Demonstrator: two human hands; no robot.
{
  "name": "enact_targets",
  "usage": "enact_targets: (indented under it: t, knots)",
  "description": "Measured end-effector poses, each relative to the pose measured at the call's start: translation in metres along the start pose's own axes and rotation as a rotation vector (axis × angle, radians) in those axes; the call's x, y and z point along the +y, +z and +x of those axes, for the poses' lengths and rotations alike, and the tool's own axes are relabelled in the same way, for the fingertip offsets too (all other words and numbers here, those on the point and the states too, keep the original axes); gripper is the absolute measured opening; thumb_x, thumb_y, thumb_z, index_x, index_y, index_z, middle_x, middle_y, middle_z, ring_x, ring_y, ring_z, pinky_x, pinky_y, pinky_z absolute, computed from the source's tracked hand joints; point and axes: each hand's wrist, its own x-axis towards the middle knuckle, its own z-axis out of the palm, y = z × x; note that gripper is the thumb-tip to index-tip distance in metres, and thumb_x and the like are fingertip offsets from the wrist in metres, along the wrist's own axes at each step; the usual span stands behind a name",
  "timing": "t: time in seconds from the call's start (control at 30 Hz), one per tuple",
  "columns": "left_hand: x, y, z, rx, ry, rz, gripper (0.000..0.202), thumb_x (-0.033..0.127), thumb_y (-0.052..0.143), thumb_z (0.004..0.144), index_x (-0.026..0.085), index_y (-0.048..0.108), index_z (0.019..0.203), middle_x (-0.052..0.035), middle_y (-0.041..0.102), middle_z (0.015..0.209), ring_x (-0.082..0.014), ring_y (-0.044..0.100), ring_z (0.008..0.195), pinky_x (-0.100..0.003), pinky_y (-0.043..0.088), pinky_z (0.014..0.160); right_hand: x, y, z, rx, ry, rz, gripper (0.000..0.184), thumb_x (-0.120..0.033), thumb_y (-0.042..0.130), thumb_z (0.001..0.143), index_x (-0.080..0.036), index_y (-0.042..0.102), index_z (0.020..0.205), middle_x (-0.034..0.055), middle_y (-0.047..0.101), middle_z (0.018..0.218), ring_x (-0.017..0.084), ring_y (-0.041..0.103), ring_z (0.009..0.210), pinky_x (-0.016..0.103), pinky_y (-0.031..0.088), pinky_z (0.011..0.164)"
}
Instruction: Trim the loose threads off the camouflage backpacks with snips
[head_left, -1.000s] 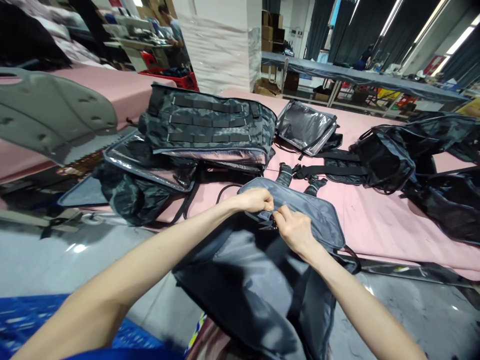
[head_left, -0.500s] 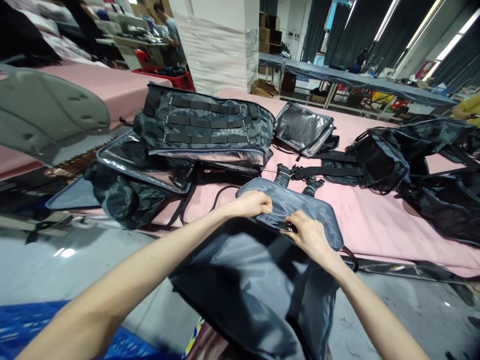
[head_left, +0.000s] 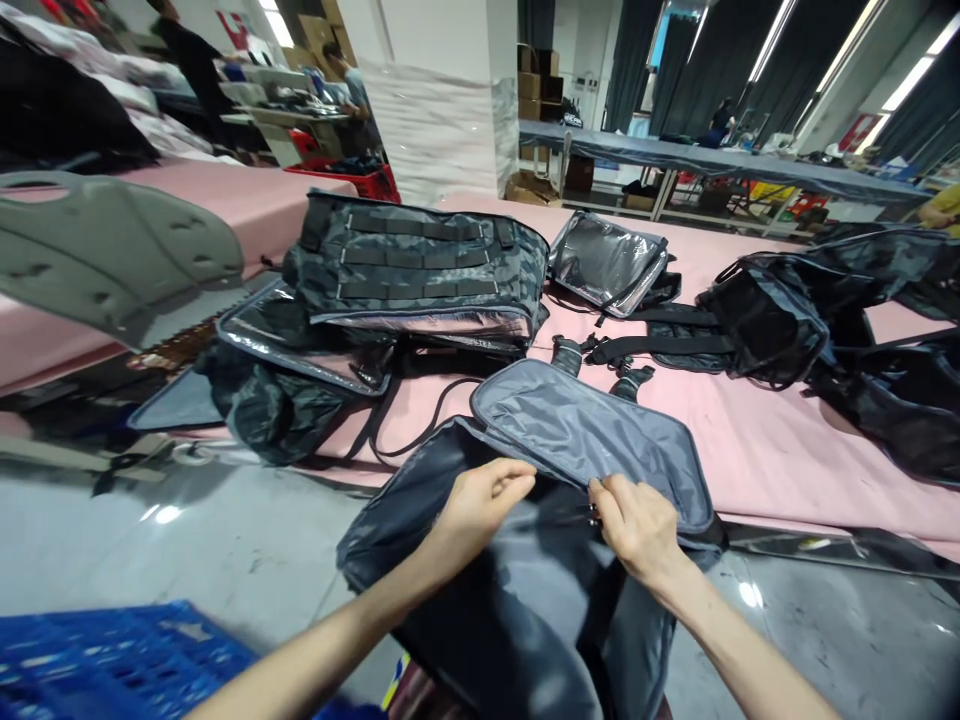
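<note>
A grey-lined dark bag (head_left: pixel 577 430) lies open in front of me, its flap folded back onto the pink table (head_left: pixel 757 450). My left hand (head_left: pixel 480 500) is curled, fingers pinching the bag's edge just under the flap. Close beside it, my right hand (head_left: pixel 634 520) is closed on a small dark zipper pull at the same edge. Both forearms reach in from the bottom of the view.
A camouflage backpack (head_left: pixel 420 265) lies behind, with a clear-fronted pouch (head_left: pixel 607 260) and black bags (head_left: pixel 772 315) to the right. A grey moulded panel (head_left: pixel 112 250) sits at left, a blue crate (head_left: pixel 112 660) at bottom left. People work at far tables.
Both hands have drawn back toward me along the bag's edge, and the flap now lies further open, showing more grey lining.
</note>
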Motion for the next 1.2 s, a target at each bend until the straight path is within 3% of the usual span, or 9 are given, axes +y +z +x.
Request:
enact_targets:
  t: [0.1, 0.23, 0.47, 0.67, 1.07, 1.2]
  knots:
    - [0.001, 0.003, 0.011, -0.097, -0.329, -0.302, 0.047, 0.057, 0.058, 0.068, 0.010, 0.061, 0.073, -0.0100, 0.064, 0.077, -0.0144, 0.059, 0.053, -0.022, 0.041, 0.041, -0.007, -0.006, 0.000, 0.021, -0.036, 0.004, 0.014, -0.010, 0.046, 0.087, -0.014, 0.059, 0.082, -0.0006, 0.051, 0.058, 0.010, 0.042, 0.052, 0.029, 0.025, 0.052]
    - [0.001, 0.005, 0.024, -0.070, -0.413, -0.364, 0.050, 0.057, 0.065, 0.060, 0.008, 0.058, 0.064, -0.0099, 0.063, 0.072, -0.0110, 0.057, 0.044, -0.019, 0.035, 0.036, -0.013, -0.009, -0.005, 0.008, -0.077, 0.025, 0.014, -0.009, 0.047, 0.086, -0.013, 0.059, 0.081, -0.0003, 0.051, 0.059, 0.009, 0.042, 0.051, 0.029, 0.024, 0.051]
    - [-0.024, 0.014, 0.019, -0.090, -0.346, -0.618, 0.041, 0.048, 0.070, 0.060, 0.011, 0.054, 0.058, -0.0062, 0.061, 0.053, -0.0094, 0.053, 0.047, -0.020, 0.039, 0.047, -0.006, -0.008, -0.016, 0.000, -0.025, 0.046, 0.016, -0.008, 0.048, 0.086, -0.014, 0.060, 0.092, 0.0015, 0.059, 0.067, 0.008, 0.049, 0.055, 0.029, 0.027, 0.052]
    - [-0.034, 0.021, 0.021, -0.068, -0.296, -0.624, 0.041, 0.050, 0.070, 0.060, 0.010, 0.057, 0.055, -0.0074, 0.063, 0.055, -0.0098, 0.050, 0.048, -0.022, 0.039, 0.051, 0.011, -0.013, -0.029, -0.076, -0.007, 0.033, 0.025, -0.006, 0.042, 0.087, -0.016, 0.062, 0.100, 0.0039, 0.066, 0.084, 0.009, 0.052, 0.060, 0.027, 0.032, 0.054]
    - [-0.046, 0.021, 0.023, -0.072, -0.266, -0.524, 0.041, 0.049, 0.067, 0.062, 0.011, 0.059, 0.047, -0.0089, 0.064, 0.056, -0.0112, 0.049, 0.049, -0.024, 0.035, 0.050, 0.029, -0.027, -0.063, -0.160, 0.076, -0.001, 0.031, -0.003, 0.039, 0.086, -0.019, 0.061, 0.100, 0.0039, 0.066, 0.087, 0.010, 0.055, 0.065, 0.024, 0.034, 0.058]
    - [-0.047, 0.021, 0.024, -0.068, -0.269, -0.523, 0.041, 0.048, 0.067, 0.063, 0.011, 0.059, 0.047, -0.0089, 0.063, 0.056, -0.0114, 0.049, 0.050, -0.024, 0.036, 0.052, 0.030, -0.027, -0.068, -0.192, 0.167, 0.039, 0.031, -0.001, 0.039, 0.083, -0.018, 0.061, 0.095, 0.0035, 0.066, 0.086, 0.010, 0.054, 0.060, 0.023, 0.035, 0.055]
